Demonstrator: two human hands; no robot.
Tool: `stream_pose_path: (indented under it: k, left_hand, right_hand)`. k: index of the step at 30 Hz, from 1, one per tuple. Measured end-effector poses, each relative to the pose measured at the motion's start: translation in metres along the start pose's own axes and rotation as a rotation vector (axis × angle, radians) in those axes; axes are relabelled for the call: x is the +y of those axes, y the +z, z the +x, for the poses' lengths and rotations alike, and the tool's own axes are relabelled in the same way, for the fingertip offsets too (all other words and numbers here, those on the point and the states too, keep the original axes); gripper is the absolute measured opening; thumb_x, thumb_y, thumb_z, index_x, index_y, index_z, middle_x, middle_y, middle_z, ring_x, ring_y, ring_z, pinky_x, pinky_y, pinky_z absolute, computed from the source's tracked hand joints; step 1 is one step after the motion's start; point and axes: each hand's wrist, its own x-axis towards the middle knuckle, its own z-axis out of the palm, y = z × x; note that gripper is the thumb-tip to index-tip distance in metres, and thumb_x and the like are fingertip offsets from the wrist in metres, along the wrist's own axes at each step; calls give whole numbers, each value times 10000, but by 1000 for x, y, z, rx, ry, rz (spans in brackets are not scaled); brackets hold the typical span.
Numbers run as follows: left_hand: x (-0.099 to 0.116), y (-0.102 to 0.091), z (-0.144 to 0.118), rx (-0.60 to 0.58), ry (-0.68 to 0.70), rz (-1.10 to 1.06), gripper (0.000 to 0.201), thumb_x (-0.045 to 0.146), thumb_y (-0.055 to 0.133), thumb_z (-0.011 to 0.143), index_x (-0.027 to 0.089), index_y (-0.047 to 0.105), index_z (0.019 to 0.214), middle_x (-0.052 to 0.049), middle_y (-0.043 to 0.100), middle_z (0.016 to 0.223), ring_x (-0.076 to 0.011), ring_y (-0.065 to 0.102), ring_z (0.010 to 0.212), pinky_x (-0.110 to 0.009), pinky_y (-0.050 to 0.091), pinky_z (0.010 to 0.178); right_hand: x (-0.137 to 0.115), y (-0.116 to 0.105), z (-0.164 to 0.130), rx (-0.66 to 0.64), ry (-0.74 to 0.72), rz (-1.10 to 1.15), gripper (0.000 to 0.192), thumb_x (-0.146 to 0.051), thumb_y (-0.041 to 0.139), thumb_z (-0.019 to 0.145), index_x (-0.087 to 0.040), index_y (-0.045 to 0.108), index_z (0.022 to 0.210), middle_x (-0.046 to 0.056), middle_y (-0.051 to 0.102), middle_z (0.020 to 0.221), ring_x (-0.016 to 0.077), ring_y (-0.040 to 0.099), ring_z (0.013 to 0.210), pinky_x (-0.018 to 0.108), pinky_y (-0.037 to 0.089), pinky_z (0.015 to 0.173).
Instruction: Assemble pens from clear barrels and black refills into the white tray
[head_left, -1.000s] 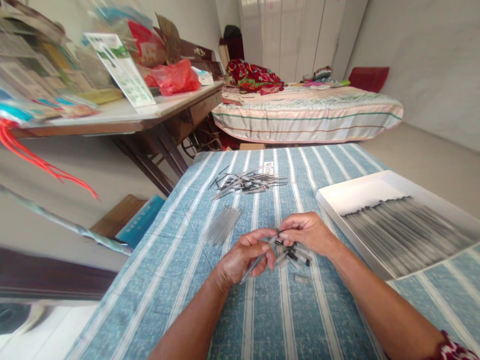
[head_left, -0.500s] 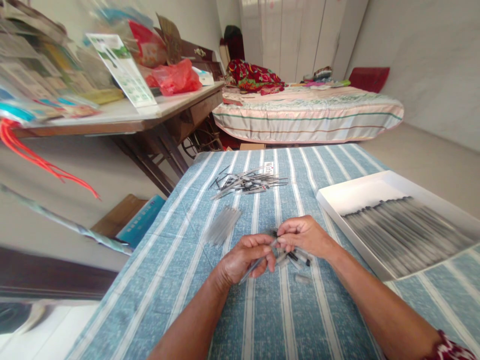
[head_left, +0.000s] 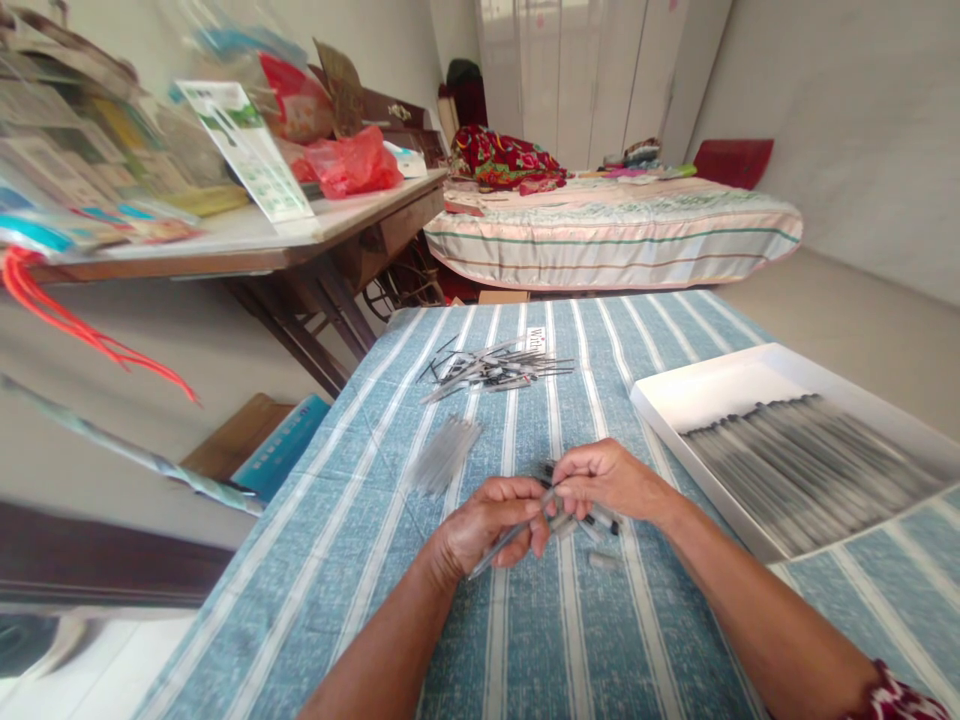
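Note:
My left hand grips a thin clear pen barrel that slants down to the left. My right hand pinches the barrel's upper end where the two hands meet. Under my right hand lies a small heap of pen parts with black tips. A single small clear piece rests on the cloth just below that heap. All of this sits on a table with a blue and white striped cloth.
A white tray at the right holds rows of finished pens. A bundle of clear tubes lies left of my hands, and a pile of thin refills farther back. A cluttered wooden desk stands at left, a bed behind.
Both hands have drifted slightly down and toward me while still holding the barrel between them. The view has tilted a little.

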Motion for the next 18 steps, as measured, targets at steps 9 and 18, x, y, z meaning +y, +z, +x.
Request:
stream_pose_path:
  k: [9, 18]
  left_hand:
    - [-1, 2, 1, 48, 30, 10, 240, 323, 583, 766, 103, 562, 861, -34, 629, 583, -42, 400, 277, -159, 226, 286]
    - [-4, 4, 3, 80, 69, 19, 168, 250, 579, 760, 110, 548, 847, -41, 646, 604, -43, 406, 286, -159, 244, 297]
  right_hand:
    - [1, 4, 1, 48, -10, -18, 327, -450, 576, 752, -128, 588, 699, -8, 599, 514, 71, 529, 417, 174, 417, 417]
    - [-3, 3, -1, 72, 17, -229, 434, -507, 462, 809, -133, 546, 604, -18, 530, 457, 54, 456, 369, 162, 351, 377]
